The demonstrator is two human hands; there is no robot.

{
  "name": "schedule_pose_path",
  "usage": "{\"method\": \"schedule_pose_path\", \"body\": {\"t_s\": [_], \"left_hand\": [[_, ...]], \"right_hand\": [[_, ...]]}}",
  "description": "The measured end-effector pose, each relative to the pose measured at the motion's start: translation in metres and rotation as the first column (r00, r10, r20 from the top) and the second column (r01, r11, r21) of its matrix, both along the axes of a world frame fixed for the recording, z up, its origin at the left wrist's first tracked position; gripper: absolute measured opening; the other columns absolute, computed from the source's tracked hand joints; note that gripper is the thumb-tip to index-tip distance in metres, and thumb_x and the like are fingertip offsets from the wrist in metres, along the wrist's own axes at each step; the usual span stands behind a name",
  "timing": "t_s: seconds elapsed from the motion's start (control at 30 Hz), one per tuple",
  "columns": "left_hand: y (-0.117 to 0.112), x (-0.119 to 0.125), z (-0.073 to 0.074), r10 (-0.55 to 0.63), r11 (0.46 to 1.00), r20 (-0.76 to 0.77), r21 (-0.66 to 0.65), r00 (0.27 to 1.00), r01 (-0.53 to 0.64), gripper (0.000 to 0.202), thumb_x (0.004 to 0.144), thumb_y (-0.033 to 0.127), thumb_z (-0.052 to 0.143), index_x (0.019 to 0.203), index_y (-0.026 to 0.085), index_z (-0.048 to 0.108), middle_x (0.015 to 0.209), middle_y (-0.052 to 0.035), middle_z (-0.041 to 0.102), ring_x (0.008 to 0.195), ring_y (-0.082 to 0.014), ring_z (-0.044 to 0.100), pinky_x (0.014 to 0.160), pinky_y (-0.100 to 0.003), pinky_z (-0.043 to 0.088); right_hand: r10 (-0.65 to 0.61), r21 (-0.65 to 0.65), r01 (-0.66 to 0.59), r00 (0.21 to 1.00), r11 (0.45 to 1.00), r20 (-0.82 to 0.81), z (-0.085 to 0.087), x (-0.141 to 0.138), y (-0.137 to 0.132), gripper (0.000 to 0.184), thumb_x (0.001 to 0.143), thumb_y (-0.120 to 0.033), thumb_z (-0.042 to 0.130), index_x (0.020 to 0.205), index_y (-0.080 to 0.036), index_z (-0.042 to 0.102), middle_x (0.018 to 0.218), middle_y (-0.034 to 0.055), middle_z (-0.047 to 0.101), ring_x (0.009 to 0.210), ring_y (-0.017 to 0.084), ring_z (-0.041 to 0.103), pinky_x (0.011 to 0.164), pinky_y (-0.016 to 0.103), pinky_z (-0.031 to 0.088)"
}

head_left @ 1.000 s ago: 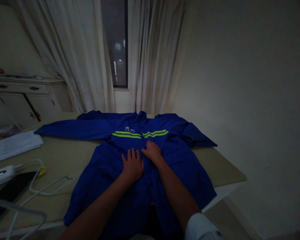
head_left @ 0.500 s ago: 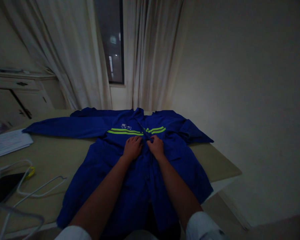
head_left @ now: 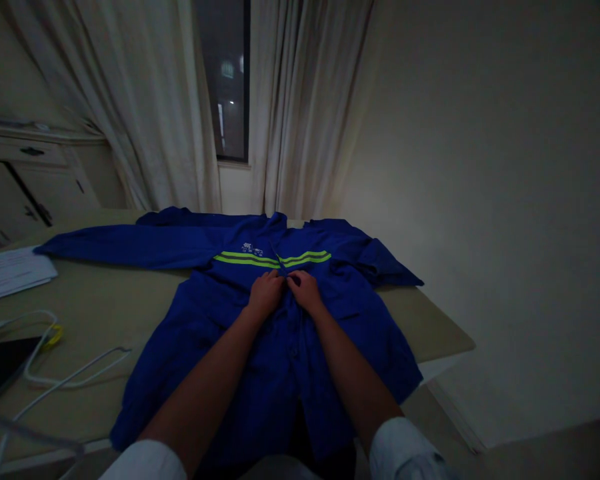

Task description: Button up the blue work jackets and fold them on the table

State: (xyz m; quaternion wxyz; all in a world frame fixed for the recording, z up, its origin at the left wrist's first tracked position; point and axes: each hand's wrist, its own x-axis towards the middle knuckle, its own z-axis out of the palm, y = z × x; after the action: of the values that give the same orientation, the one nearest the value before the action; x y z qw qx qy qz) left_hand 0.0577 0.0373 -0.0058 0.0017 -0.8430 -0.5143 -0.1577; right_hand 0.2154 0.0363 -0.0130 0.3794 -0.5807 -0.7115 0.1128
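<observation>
A blue work jacket (head_left: 180, 360) with yellow-green chest stripes and a small white print lies spread, front up, on the table. Its long sleeves reach out to both sides. My left hand (head_left: 267, 293) is closed on the left edge of the front opening, just below the stripes. Close beside it, my right hand (head_left: 305, 291) pinches the opposite front edge. The fingertips of both hands nearly meet at the middle of the jacket. Any button or fastener between them is too small and dark to make out.
On the table (head_left: 90, 293) at left are papers (head_left: 15, 273), a dark phone (head_left: 5, 367) and a white cable (head_left: 75, 380). Curtains (head_left: 155, 100) and a window (head_left: 229, 87) stand behind, a cabinet (head_left: 35, 173) at far left. A bare wall (head_left: 480, 167) rises at right.
My right hand has moved left toward my left hand, bringing its jacket edge over. The stripes of both halves now meet at the middle. My left hand has barely moved.
</observation>
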Motion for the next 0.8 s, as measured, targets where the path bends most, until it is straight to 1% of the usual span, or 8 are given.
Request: {"method": "schedule_pose_path", "body": {"t_s": [0.1, 0.2, 0.27, 0.4, 0.5, 0.57, 0.7, 0.8], "left_hand": [[0.0015, -0.0008, -0.0017, -0.024, 1.0, -0.006, 0.0, 1.0, 0.024, 0.035, 0.106, 0.032, 0.041, 0.111, 0.022, 0.074, 0.113, -0.0113, 0.068, 0.104, -0.0259, 0.064, 0.085, -0.035, 0.048], [0.0019, -0.0005, -0.0017, 0.015, 1.0, 0.02, -0.002, 1.0, -0.015, 0.034, 0.105, 0.025, 0.04, 0.111, 0.021, 0.073, 0.109, -0.0108, 0.069, 0.099, -0.0251, 0.067, 0.084, -0.035, 0.048], [0.002, -0.0004, -0.0011, 0.038, 0.999, 0.033, -0.026, 0.999, -0.037, 0.034, 0.105, 0.024, 0.039, 0.109, 0.021, 0.073, 0.108, -0.0102, 0.069, 0.096, -0.024, 0.067, 0.082, -0.034, 0.049], [0.0025, 0.0001, -0.0004, -0.004, 1.0, 0.026, -0.027, 1.0, 0.005, 0.032, 0.105, 0.027, 0.043, 0.104, 0.024, 0.075, 0.113, -0.009, 0.068, 0.102, -0.0242, 0.066, 0.082, -0.032, 0.049], [0.0023, 0.0035, 0.0004, -0.041, 0.999, 0.004, -0.003, 0.999, 0.041, 0.03, 0.103, 0.02, 0.045, 0.101, 0.022, 0.075, 0.115, -0.0108, 0.068, 0.105, -0.0258, 0.066, 0.085, -0.035, 0.049], [0.0017, 0.0061, 0.0014, -0.054, 0.998, -0.018, 0.019, 0.998, 0.054, 0.03, 0.101, 0.015, 0.044, 0.104, 0.02, 0.074, 0.115, -0.0129, 0.068, 0.105, -0.0268, 0.066, 0.087, -0.037, 0.049], [0.0004, 0.0054, 0.0034, 0.004, 0.997, -0.027, 0.076, 1.0, -0.002, 0.031, 0.101, 0.012, 0.04, 0.114, 0.017, 0.068, 0.11, -0.0146, 0.069, 0.107, -0.0284, 0.064, 0.088, -0.038, 0.048], [-0.0012, 0.0009, 0.0045, -0.01, 0.992, -0.03, 0.128, 1.0, 0.014, 0.029, 0.102, 0.012, 0.04, 0.115, 0.018, 0.065, 0.112, -0.0133, 0.068, 0.109, -0.0286, 0.061, 0.09, -0.039, 0.046]], "right_hand": [[-0.017, -0.045, 0.012, 0.995, 0.999, -0.099, -0.0009, 0.0019, 0.0001, 0.019, 0.091, -0.023, 0.063, 0.102, -0.019, 0.079, 0.101, 0.006, 0.08, 0.091, 0.021, 0.074, 0.089, 0.032, 0.055], [-0.045, -0.062, 0.035, 0.983, 0.997, -0.176, -0.002, 0.0043, 0.0004, 0.019, 0.087, -0.023, 0.065, 0.098, -0.02, 0.08, 0.098, 0.005, 0.081, 0.089, 0.021, 0.075, 0.085, 0.031, 0.056], [-0.038, -0.062, 0.025, 0.976, 0.998, -0.216, -0.0035, 0.0057, 0.0014, 0.019, 0.085, -0.023, 0.065, 0.096, -0.02, 0.08, 0.097, 0.0047, 0.081, 0.089, 0.021, 0.075, 0.085, 0.031, 0.057], [-0.012, -0.065, -0.006, 0.962, 0.998, -0.272, -0.007, 0.0069, 0.004, 0.02, 0.083, -0.024, 0.063, 0.096, -0.019, 0.079, 0.096, 0.0048, 0.081, 0.087, 0.022, 0.075, 0.085, 0.032, 0.058], [-0.004, -0.058, -0.012, 0.963, 0.998, -0.27, -0.0079, 0.0067, 0.0045, 0.021, 0.084, -0.026, 0.062, 0.097, -0.019, 0.077, 0.096, 0.0045, 0.08, 0.087, 0.021, 0.074, 0.084, 0.032, 0.057], [-0.028, -0.04, 0.018, 0.966, 0.999, -0.257, -0.0072, 0.0067, 0.0041, 0.02, 0.084, -0.027, 0.062, 0.096, -0.019, 0.076, 0.094, 0.0047, 0.08, 0.086, 0.021, 0.074, 0.083, 0.031, 0.057], [-0.111, -0.01, 0.112, 0.968, 0.994, -0.224, -0.005, 0.0062, 0.0018, 0.019, 0.084, -0.031, 0.062, 0.092, -0.019, 0.074, 0.088, 0.0049, 0.078, 0.079, 0.021, 0.071, 0.078, 0.03, 0.055], [-0.116, 0.036, 0.123, 0.979, 0.992, -0.167, -0.0042, 0.0047, -0.0005, 0.019, 0.086, -0.032, 0.061, 0.092, -0.019, 0.073, 0.089, 0.005, 0.077, 0.077, 0.02, 0.069, 0.078, 0.031, 0.055]]}}
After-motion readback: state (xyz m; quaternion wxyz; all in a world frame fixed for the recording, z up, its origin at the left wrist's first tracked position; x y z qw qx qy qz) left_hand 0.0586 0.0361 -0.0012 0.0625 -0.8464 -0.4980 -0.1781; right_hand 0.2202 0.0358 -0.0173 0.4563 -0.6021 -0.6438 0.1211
